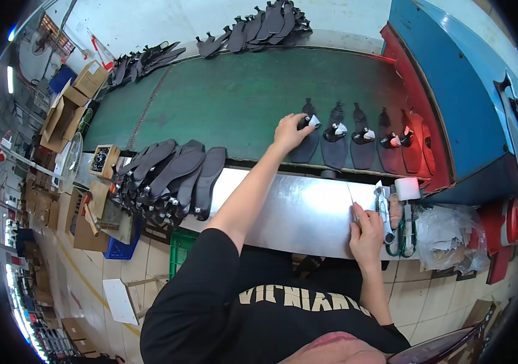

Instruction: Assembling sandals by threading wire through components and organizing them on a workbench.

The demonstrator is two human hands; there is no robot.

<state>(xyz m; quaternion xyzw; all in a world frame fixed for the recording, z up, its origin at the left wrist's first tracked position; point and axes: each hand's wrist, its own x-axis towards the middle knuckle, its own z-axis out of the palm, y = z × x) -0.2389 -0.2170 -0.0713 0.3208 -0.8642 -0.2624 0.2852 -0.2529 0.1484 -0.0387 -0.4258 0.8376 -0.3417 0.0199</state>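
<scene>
My left hand (291,130) reaches over the green conveyor belt (210,91). Its fingers close on the strap part of the leftmost dark sandal (304,150) in a row, beside a shiny white-silver piece. To its right lie several similar sandals (334,153) with black straps and pale shiny pieces, the farthest ones in red light. Above the metal worktop (271,212), my right hand (366,235) is closed around a thin stick-like tool (353,203), whose tip points away from me. Its exact kind is too small to make out.
Dark sandals (180,170) are heaped at the worktop's left. More soles (265,27) line the belt's far edge. A blue machine with a red opening (416,103) bounds the right. Scissors (401,239), a white roll (407,188) and a plastic bag (450,236) sit near my right hand.
</scene>
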